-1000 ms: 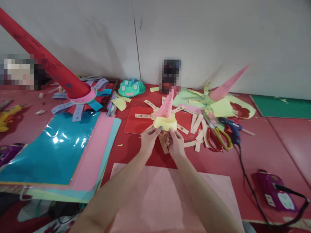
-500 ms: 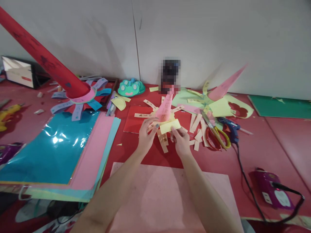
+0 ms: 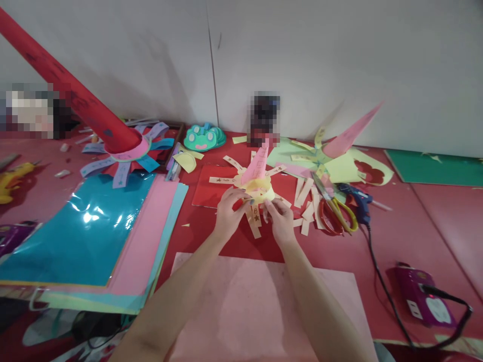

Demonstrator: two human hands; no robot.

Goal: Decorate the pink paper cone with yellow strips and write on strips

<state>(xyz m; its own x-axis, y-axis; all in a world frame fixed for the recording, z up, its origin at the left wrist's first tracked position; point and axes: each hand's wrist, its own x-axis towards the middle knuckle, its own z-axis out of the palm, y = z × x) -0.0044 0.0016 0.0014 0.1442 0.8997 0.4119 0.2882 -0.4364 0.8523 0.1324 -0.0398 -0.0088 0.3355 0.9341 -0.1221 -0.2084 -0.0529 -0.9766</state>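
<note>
Both hands meet at the middle of the red table (image 3: 426,211). Left hand (image 3: 227,216) and right hand (image 3: 279,220) each pinch an end of the yellow band (image 3: 259,187), which curls around the foot of the pink cone (image 3: 257,163). That cone stands tilted on a red sheet (image 3: 209,193), with tan strips (image 3: 253,221) fanned out from its base; one strip lies between the two hands. Scissors (image 3: 335,211) with yellow and red handles lie just right of the right hand, a blue glue gun (image 3: 358,200) beside them with its black cord (image 3: 385,291) running toward a purple box (image 3: 422,296). At left, a glossy blue sheet (image 3: 83,231) tops a stack of coloured paper. Beyond it a long red cone (image 3: 71,100) rises from a ring of blue and purple strips. A green frog mask (image 3: 202,137) rests near the wall. A pale pink sheet (image 3: 249,311) lies under the forearms
</note>
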